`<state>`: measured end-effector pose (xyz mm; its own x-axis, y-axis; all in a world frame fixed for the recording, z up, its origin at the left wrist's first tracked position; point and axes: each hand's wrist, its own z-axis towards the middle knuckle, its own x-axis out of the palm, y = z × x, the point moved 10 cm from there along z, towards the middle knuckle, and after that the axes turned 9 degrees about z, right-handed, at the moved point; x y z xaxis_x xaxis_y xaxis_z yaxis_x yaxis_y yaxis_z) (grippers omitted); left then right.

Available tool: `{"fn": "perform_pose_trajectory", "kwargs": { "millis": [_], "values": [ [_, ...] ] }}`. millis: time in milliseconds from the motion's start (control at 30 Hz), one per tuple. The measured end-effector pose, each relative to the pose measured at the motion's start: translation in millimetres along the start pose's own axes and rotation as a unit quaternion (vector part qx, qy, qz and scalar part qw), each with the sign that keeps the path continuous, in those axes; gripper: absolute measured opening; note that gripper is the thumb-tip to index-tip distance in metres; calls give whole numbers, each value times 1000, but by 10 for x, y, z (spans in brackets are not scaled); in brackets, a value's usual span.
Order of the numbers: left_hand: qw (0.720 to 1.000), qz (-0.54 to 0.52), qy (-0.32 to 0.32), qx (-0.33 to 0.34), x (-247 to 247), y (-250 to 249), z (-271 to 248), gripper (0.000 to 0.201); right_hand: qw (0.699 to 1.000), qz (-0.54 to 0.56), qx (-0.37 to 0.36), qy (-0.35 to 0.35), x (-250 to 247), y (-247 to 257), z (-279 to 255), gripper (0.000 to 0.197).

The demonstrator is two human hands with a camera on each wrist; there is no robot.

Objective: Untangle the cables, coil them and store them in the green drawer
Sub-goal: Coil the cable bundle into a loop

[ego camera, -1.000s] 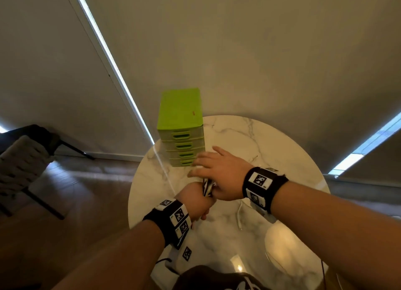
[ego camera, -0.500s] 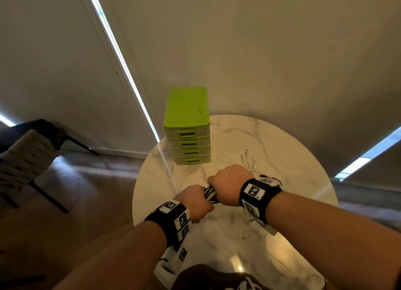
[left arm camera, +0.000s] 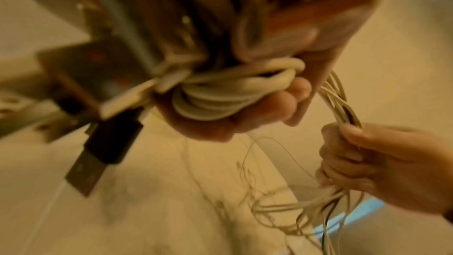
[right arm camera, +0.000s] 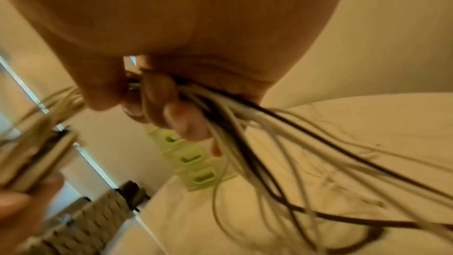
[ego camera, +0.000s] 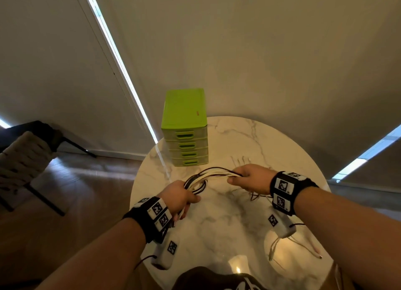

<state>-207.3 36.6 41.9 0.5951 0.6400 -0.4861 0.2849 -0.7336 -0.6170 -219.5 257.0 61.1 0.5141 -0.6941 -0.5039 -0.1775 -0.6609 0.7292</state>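
Observation:
A bundle of white and black cables [ego camera: 213,174] stretches between my two hands above the round marble table [ego camera: 236,222]. My left hand [ego camera: 181,197] grips coiled white loops [left arm camera: 220,94], and USB plugs [left arm camera: 98,154] stick out beside the palm. My right hand [ego camera: 249,177] is closed round the other part of the bundle [right arm camera: 203,94], whose loose ends [right arm camera: 318,172] trail down onto the table. The green drawer unit [ego camera: 185,129] stands at the table's far edge, all its drawers closed.
Thin white cable ends [ego camera: 240,159] lie on the table beyond my right hand, and more strands [ego camera: 303,246] lie at the near right. A woven chair [ego camera: 23,159] stands on the wooden floor at the left. A wall rises behind the table.
My hands were close together on the bundle; now they have drawn apart, the right hand moving right, and the cables span the gap between them. The view has shifted left.

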Motion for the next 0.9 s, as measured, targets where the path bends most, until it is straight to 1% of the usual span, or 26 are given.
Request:
{"fn": "perform_pose_trajectory", "kwargs": {
  "millis": [33, 67, 133, 167, 233, 267, 333, 400, 467, 600, 667, 700, 733, 800, 833, 867, 900],
  "values": [
    [1000, -15, -3, 1, 1, 10, 25, 25, 997, 64, -30, -18, -17, 87, -12, 40],
    [1000, -25, -6, 5, 11, -3, 42, 29, 987, 144, -63, -36, -28, 189, -23, 40],
    [998, -51, -24, 17, 38, -40, 60, 37, 950, 290, -97, -68, -17, 311, -28, 38],
    [997, -68, -36, 25, 42, -78, 60, 41, 936, 326, -101, -89, -2, 333, -22, 39],
    [993, -101, -54, 41, 50, -179, 46, 51, 925, 349, -87, -123, 78, 355, -17, 41],
    [990, -117, -61, 46, 54, -232, 33, 54, 926, 341, -80, -137, 121, 361, -13, 42],
    [985, -145, -82, 47, 41, -302, 14, 61, 945, 276, -72, -159, 178, 407, -30, 44],
    [979, -170, -101, 47, 33, -339, -6, 64, 960, 216, -71, -161, 236, 468, -46, 44],
    [975, -181, -117, 53, 17, -383, -24, 59, 967, 197, -66, -146, 315, 517, -66, 43],
    [971, -200, -111, 70, 23, -502, -74, 53, 979, 161, -70, -103, 459, 602, -125, 44],
    [968, -212, -111, 75, 30, -530, -105, 51, 977, 179, -79, -84, 479, 630, -153, 49],
    [966, -223, -113, 69, 30, -523, -115, 51, 976, 187, -85, -71, 495, 639, -161, 47],
    [963, -237, -113, 58, 34, -498, -105, 50, 975, 190, -101, -59, 518, 663, -175, 39],
    [956, -267, -114, 37, 28, -439, -64, 49, 981, 138, -131, -44, 544, 679, -198, 8],
    [954, -278, -111, 28, 32, -417, -38, 48, 984, 108, -136, -44, 551, 641, -198, 13],
    [950, -293, -104, 22, 46, -404, -14, 45, 986, 104, -125, -38, 565, 567, -197, 19],
    [945, -312, -98, 16, 52, -394, -1, 40, 987, 127, -94, -19, 604, 470, -196, 19]
  ]
}}
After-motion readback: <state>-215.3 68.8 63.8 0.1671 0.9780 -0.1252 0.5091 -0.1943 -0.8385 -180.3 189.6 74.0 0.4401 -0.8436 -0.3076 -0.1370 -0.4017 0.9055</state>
